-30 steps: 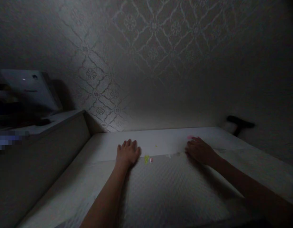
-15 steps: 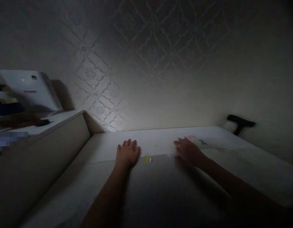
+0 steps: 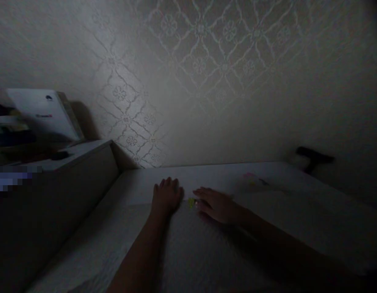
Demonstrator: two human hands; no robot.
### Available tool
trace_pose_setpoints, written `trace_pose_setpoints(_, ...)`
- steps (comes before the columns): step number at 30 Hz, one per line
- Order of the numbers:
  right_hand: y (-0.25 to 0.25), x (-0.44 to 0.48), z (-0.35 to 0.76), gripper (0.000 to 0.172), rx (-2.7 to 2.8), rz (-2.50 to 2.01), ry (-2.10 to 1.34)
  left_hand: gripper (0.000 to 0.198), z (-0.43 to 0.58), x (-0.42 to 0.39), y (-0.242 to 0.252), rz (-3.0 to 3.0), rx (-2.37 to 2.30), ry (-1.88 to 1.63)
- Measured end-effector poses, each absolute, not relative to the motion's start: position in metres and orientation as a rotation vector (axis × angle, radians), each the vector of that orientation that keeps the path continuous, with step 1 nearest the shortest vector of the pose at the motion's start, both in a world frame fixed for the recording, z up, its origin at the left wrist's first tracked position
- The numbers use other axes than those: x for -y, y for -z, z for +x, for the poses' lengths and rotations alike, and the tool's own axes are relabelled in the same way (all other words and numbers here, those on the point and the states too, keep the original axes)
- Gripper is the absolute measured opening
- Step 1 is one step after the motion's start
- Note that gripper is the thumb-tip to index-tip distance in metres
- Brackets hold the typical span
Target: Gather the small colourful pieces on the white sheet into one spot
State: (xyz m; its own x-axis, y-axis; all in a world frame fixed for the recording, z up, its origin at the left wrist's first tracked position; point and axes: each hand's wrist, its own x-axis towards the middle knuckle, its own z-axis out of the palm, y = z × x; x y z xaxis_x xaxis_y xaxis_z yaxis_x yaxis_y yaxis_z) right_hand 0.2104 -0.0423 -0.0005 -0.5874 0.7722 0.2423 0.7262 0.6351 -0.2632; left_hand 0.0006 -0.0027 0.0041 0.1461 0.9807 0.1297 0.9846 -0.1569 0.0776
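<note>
- The right hand (image 3: 217, 205) has slid leftward across the frame: half a second ago it lay right of centre by the pink scrap, and now it sits just beside the left hand, its fingertips at the small yellow-green bit (image 3: 191, 202).
- The left hand (image 3: 166, 196) has kept its place at lower centre, palm down.
- The view has darkened again and tilted a little; the wallpaper pattern shows more plainly in the upper half.
- Two hands are in view, both the person's own, each with a bare forearm running to the bottom edge.
- Left hand: flat and spread on the white padded surface (image 3: 203, 252), gripping nothing.
- Right hand: flat, fingers stretched out and pointing left, nothing clasped; whether the fingertips touch the yellow-green bit cannot be told in this light.
- One yellow-green bit, tiny and bright, lies at the centre of the frame in the gap between the two hands, on the seam where the padded surface meets the smoother white strip behind it.
- One pink scrap (image 3: 248, 176) lies right of centre, well apart from both hands; its shape is too dim to make out.
- One dark handle-like object (image 3: 313, 156) stands at the right by the wall.
- One white box (image 3: 43, 114) leans on the ledge at the left edge.
</note>
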Motion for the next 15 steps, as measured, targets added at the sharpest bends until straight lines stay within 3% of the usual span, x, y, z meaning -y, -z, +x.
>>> trace_pose_setpoints(5, -0.002, 0.045, 0.207, 0.039, 2.576, -1.054, -0.144, 0.051, 0.001, 0.003, -0.006, -2.359, 2.01, 0.216)
trace_pose_setpoints(15, 0.003, 0.03, 0.237, 0.037, 2.592, -1.18, 0.078, 0.05, 0.0, 0.0, -0.003, -2.359, 2.025, 0.236)
